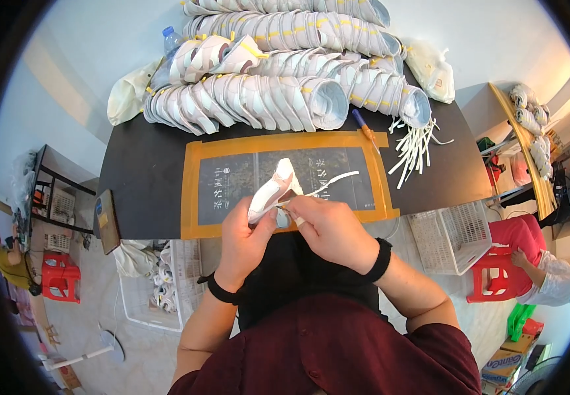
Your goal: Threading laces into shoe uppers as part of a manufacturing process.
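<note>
My left hand (pixel 240 240) is closed round a white and mauve shoe upper (pixel 275 187), held above the near part of the table. At the upper's opening, the fingers of my right hand (pixel 334 230) pinch together. A narrow white strip (pixel 339 178) sticks out to the right from beside those fingers; whether they grip it or the upper's edge is partly hidden. Under both hands lies a dark sheet (pixel 232 168) framed with yellow-brown tape. At the sheet's far right corner rests a slim blue and orange tool (pixel 364 127). A bunch of loose white strips (pixel 414 155) lies right of it.
Nested rows of shoe uppers (pixel 245 102) fill the back of the black table (pixel 136 164). White bags (pixel 430 69) flank them. White crates (pixel 446 240) stand on the floor at both sides. Another person (pixel 555 280) sits at the right on a red stool (pixel 489 280).
</note>
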`<state>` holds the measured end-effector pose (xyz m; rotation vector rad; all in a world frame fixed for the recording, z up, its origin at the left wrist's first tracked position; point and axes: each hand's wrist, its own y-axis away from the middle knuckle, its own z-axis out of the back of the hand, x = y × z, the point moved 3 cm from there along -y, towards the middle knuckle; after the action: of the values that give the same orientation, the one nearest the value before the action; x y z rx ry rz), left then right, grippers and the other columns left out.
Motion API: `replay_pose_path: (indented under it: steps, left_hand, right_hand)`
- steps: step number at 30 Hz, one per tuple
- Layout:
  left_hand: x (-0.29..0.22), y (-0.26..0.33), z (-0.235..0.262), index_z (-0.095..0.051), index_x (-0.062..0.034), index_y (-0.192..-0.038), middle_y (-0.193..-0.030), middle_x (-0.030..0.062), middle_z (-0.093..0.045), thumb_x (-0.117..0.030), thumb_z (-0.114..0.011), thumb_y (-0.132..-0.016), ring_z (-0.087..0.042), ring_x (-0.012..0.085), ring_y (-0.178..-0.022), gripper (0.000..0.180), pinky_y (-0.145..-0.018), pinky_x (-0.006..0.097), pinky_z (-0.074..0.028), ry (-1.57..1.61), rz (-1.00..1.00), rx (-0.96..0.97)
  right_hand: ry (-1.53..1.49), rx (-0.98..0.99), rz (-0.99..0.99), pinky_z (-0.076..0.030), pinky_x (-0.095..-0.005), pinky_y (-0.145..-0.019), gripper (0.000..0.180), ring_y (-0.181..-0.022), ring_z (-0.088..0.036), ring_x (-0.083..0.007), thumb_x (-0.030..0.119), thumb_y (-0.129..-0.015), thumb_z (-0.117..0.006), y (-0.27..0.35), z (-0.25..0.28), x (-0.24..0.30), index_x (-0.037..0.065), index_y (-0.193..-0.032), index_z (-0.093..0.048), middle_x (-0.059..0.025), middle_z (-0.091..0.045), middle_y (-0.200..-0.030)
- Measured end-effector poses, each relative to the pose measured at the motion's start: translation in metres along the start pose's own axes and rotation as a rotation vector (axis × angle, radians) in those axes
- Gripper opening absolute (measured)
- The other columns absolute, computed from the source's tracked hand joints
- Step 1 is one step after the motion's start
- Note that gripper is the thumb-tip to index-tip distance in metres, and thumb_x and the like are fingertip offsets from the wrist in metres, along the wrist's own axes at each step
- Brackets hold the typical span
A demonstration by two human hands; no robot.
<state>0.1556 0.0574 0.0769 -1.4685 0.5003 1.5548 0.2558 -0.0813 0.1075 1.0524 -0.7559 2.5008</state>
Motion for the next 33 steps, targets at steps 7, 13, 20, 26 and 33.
replay_pose_path:
  steps: [7,13,20,26,33]
  left_hand:
    - [0.004,-0.011,0.013,-0.06,0.0026,-0.106,-0.082,0.0069,-0.062,-0.016,-0.062,-0.094,-0.054,0.0098,-0.073,0.023,-0.065,0.028,-0.046,0.043,0.083,0.012]
    - [0.016,-0.017,0.014,-0.063,-0.0008,-0.104,-0.083,0.0162,-0.064,-0.014,-0.062,-0.09,-0.064,0.0234,-0.075,0.019,-0.07,0.034,-0.05,-0.033,0.231,-0.072]
    - [0.042,-0.024,0.019,-0.061,0.0005,-0.091,-0.077,0.0196,-0.062,-0.014,-0.063,-0.09,-0.065,0.027,-0.069,0.015,-0.062,0.036,-0.048,-0.212,0.015,-0.12]
    - [0.045,-0.033,0.026,-0.06,-0.0006,-0.093,-0.079,0.018,-0.062,-0.01,-0.062,-0.091,-0.063,0.0258,-0.071,0.01,-0.064,0.034,-0.048,-0.087,0.088,-0.094]
    - [0.051,-0.04,0.025,-0.059,-0.0007,-0.094,-0.082,0.0186,-0.063,-0.009,-0.062,-0.09,-0.064,0.0281,-0.074,0.01,-0.065,0.035,-0.049,-0.107,0.163,-0.005]
  right_hand:
    - [-0.14,0.182,-0.124,-0.05,-0.0448,-0.069,0.013,-0.081,-0.063,-0.0405,0.007,-0.089,-0.053,-0.035,0.004,-0.006,0.004,-0.1,-0.056,-0.0202,-0.063,-0.085]
    - [0.235,0.325,-0.077,-0.051,-0.051,-0.067,0.016,-0.075,-0.064,-0.0443,0.012,-0.091,-0.049,-0.061,-0.006,0.01,0.002,-0.101,-0.055,-0.0258,-0.064,-0.081]
    - [0.086,0.476,-0.139,-0.051,-0.0502,-0.072,0.014,-0.08,-0.065,-0.0421,0.012,-0.085,-0.054,-0.084,-0.031,-0.035,0.006,-0.098,-0.058,-0.0232,-0.064,-0.083]
    - [0.453,0.518,-0.039,-0.051,-0.0476,-0.071,0.012,-0.082,-0.065,-0.0392,0.01,-0.083,-0.057,-0.098,-0.043,0.002,0.001,-0.091,-0.057,-0.0203,-0.065,-0.086]
    - [0.107,0.715,-0.371,-0.052,-0.0463,-0.07,0.017,-0.081,-0.065,-0.0391,0.009,-0.082,-0.057,-0.111,-0.041,-0.029,0.0,-0.096,-0.055,-0.0216,-0.063,-0.086]
